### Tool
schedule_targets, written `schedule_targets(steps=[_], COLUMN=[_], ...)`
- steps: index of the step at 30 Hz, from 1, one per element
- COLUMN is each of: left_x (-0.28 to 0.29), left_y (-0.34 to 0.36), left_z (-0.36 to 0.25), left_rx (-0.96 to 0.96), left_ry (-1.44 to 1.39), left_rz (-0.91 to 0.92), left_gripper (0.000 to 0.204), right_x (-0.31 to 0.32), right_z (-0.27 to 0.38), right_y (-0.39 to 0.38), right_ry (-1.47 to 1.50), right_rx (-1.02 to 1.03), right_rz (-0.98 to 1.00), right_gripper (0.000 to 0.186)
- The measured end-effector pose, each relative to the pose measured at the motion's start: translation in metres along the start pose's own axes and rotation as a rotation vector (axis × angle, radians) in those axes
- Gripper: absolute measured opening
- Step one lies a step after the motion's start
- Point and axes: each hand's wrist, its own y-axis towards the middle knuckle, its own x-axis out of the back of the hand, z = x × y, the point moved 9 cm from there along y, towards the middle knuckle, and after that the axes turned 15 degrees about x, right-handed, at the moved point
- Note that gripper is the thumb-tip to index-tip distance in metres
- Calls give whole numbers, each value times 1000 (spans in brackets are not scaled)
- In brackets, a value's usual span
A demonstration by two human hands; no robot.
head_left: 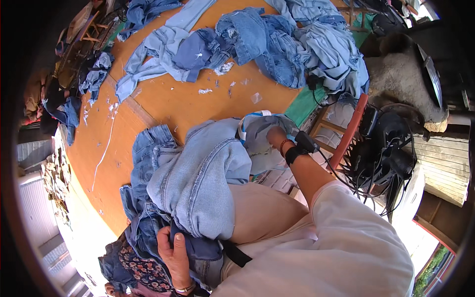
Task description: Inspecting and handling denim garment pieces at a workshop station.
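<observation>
Orange-brown boarding (208, 106) curves away in front of us, strewn with lint and overlapping blue denim garments (242, 37) along its far side. Near us, a pale-blue denim piece (203, 168) lies across our lap, its seam running lengthwise, with dark-blue denim (143, 225) bunched to its left. Our left hand (173, 255) grasps the edge of dark cloth at the near left, thumb on top and fingers tucked behind. Our right hand (277, 137) reaches into a grey container (257, 143) with a blue-and-white rim, just right of the pale piece; its fingertips are hidden, so we cannot tell whether they clasp anything. To work well, we judge, we should keep the left grip firm but light, so the cloth neither slides off the lap nor creases, and move the right wrist without tipping the rim or snagging the black cable (324, 158) beside it. Counting, we find two hands, one grey container, one pale-blue piece on the lap, one floral cloth (148, 270) at the near left, one red bar (350, 131) to the right, one long white thread (105, 148) on the left of the boarding and one see-through scrap (256, 98) farther off; the far garments number at least four, but they overlap too much for us to give an exact figure.
</observation>
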Motion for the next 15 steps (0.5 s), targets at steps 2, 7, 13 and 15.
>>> schedule_targets(steps=[2,7,13,15], left_x=[0,1,-9,-8], left_y=[4,10,18,18], left_z=[3,0,-13,-11], left_rx=[52,75,127,165], left_ry=[-5,62,65,71], left_rz=[-15,-76,-42,-42], left_gripper=[33,29,26,26], right_x=[-8,30,-38,-30], right_z=[5,58,69,59], right_y=[4,-4,9,9], right_ry=[48,166,-176,112], right_rx=[-75,-53,167,-50], right_rz=[-136,-417,-107,-167], right_gripper=[20,21,20,22])
